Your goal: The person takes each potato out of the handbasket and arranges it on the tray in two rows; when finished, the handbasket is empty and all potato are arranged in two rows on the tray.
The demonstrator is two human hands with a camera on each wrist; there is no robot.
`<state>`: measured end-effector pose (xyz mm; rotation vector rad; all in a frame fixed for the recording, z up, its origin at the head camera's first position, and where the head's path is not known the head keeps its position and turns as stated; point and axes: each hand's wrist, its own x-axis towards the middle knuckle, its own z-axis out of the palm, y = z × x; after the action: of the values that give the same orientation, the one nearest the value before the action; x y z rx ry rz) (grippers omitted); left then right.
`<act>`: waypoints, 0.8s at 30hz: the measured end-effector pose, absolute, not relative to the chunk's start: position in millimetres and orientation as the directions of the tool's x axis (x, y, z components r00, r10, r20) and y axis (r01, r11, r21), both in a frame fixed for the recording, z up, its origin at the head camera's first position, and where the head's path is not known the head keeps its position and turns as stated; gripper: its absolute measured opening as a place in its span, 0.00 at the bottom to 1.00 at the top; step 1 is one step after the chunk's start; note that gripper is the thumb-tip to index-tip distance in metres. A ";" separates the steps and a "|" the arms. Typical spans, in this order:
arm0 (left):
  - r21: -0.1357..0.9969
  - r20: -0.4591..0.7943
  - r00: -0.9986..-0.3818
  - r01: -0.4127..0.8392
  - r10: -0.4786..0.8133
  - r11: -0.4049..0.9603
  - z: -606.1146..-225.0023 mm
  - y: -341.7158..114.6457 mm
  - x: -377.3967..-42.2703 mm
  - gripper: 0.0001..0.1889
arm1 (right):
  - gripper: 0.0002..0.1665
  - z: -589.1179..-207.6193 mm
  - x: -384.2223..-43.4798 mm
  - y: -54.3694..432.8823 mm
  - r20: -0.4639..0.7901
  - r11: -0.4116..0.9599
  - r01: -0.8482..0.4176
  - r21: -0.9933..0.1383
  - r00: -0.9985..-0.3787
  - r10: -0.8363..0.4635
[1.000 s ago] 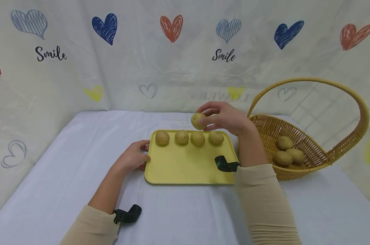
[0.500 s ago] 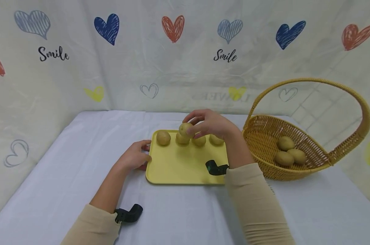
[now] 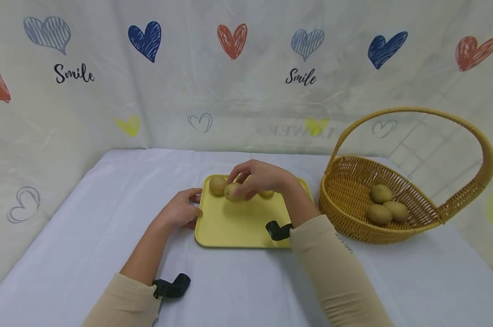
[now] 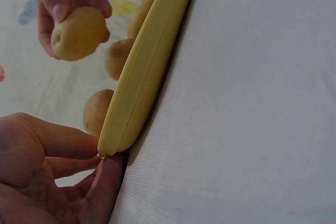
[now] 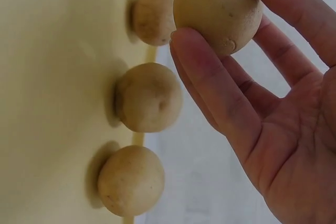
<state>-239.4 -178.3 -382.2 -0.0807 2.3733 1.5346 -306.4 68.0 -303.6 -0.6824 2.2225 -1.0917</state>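
Observation:
My right hand (image 3: pixel 267 176) holds a round, pale brown potato (image 3: pixel 232 193) between thumb and fingers, over the left part of a yellow tray (image 3: pixel 238 229). In the left wrist view, that potato (image 4: pixel 80 34) hangs above the tray's surface, apart from it. A row of potatoes lies along the tray's far edge; the leftmost potato (image 3: pixel 217 185) shows in the head view, while my right hand hides others. The right wrist view shows another potato (image 5: pixel 150 98) of that row. My left hand (image 3: pixel 181 210) grips the tray's left edge with thumb and fingers.
To the right of the tray stands a wicker basket (image 3: pixel 344 186) with a tall arched handle (image 3: pixel 414 110); several potatoes (image 3: pixel 381 194) lie inside. A white cloth (image 3: pixel 148 172) covers the table. Behind it hangs a curtain (image 3: pixel 246 100) with printed hearts.
My right hand has carried the potato leftward and down, from behind the tray's far edge to over its left part. My left hand stays at the tray's edge.

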 end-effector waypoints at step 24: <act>0.877 -0.288 -0.950 -0.211 0.122 0.433 -383.0 -180.6 -240.7 0.42 | 0.19 -320.4 -299.8 20.8 -0.457 0.684 -0.256 -0.683 -0.581 -0.674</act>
<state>-240.7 -180.6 -383.0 -0.0760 2.3813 1.5225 -299.8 20.8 -320.4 -0.7102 2.1652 -0.7353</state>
